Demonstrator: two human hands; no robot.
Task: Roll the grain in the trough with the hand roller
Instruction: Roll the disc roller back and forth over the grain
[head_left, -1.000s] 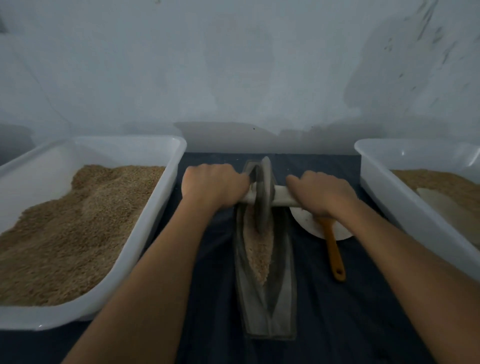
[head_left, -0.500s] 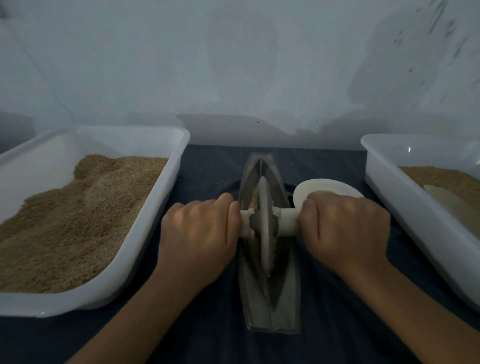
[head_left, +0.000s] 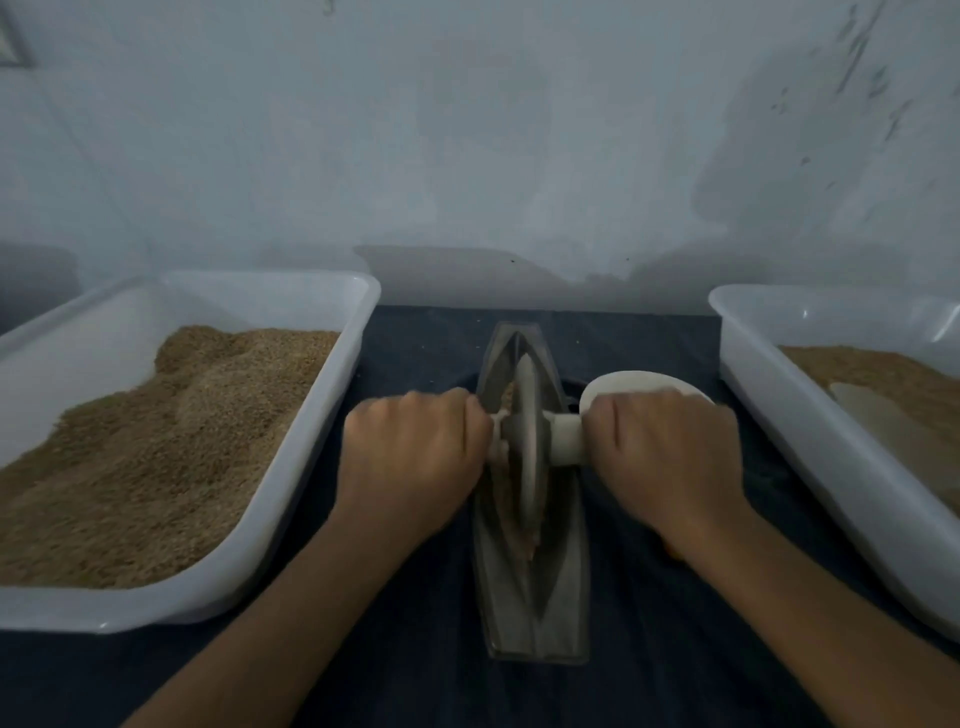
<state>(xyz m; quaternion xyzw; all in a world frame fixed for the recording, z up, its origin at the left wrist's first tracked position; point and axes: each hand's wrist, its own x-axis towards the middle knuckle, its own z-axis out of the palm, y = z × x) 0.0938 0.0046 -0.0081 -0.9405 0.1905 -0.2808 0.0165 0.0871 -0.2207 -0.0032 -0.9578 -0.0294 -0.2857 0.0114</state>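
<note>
A grey boat-shaped trough (head_left: 560, 603) lies lengthwise on the dark cloth in the middle. The hand roller's grey disc (head_left: 525, 441) stands upright in the trough's groove, around its middle. A pale axle handle (head_left: 565, 439) runs through the disc. My left hand (head_left: 413, 462) grips the axle's left end, and my right hand (head_left: 667, 457) grips its right end. A little tan grain (head_left: 508, 396) shows in the groove just beyond the disc; the rest of the grain is hidden by the disc.
A white tub (head_left: 332, 415) heaped with brown grain stands at the left. Another white tub (head_left: 789, 415) with grain stands at the right. A white scoop (head_left: 639, 382) lies behind my right hand, a bit of its orange handle showing below my wrist. A pale wall closes the back.
Both hands pulled the roller from the trough's far end back toward me to about its middle. Over the last half second it has hardly shifted.
</note>
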